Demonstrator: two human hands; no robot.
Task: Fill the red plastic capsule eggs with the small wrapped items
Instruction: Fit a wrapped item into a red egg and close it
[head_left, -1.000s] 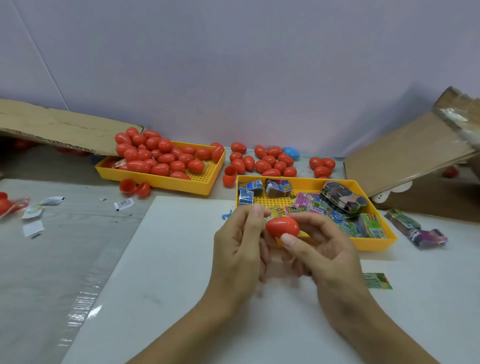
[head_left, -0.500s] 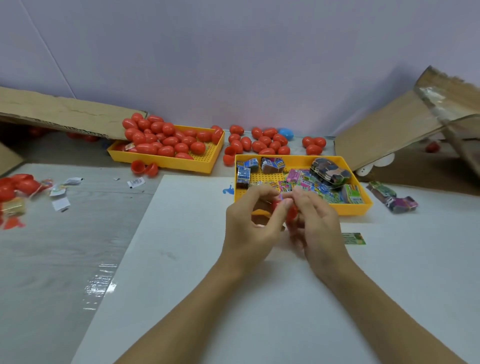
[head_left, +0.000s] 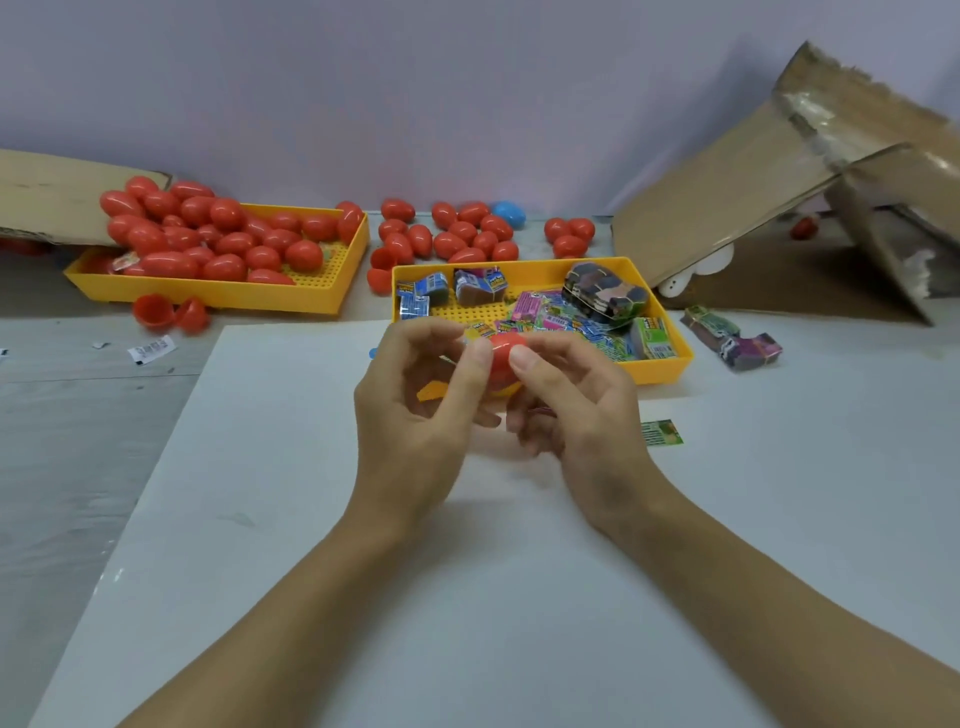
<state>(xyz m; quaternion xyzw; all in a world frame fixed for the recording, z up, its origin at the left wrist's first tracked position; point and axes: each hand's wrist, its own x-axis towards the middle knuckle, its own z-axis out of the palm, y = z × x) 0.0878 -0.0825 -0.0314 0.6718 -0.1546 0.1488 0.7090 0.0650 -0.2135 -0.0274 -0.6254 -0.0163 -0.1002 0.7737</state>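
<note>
Head view: both hands meet above the white sheet that covers the middle of the surface. The left hand and the right hand together hold one red capsule egg just in front of the near rim of the right-hand yellow tray. The left thumb and curled fingers pinch the egg from its left side; the right thumb and curled fingers pinch it from its right side. Whether the egg is closed or parted cannot be told, as the fingers cover its seam.

That tray holds the small wrapped items, loose and in banded bundles, with a dark bundle at its far right corner. A second yellow tray towards the far left corner of the surface is heaped with red eggs. More red eggs and one blue egg lie along the far edge between the trays and the wall. Two open egg halves sit just before the left tray. A green wrapped item lies on the white sheet beside the right wrist. Two more bundles lie right of the item tray. Cardboard flaps lean at the far right corner.
</note>
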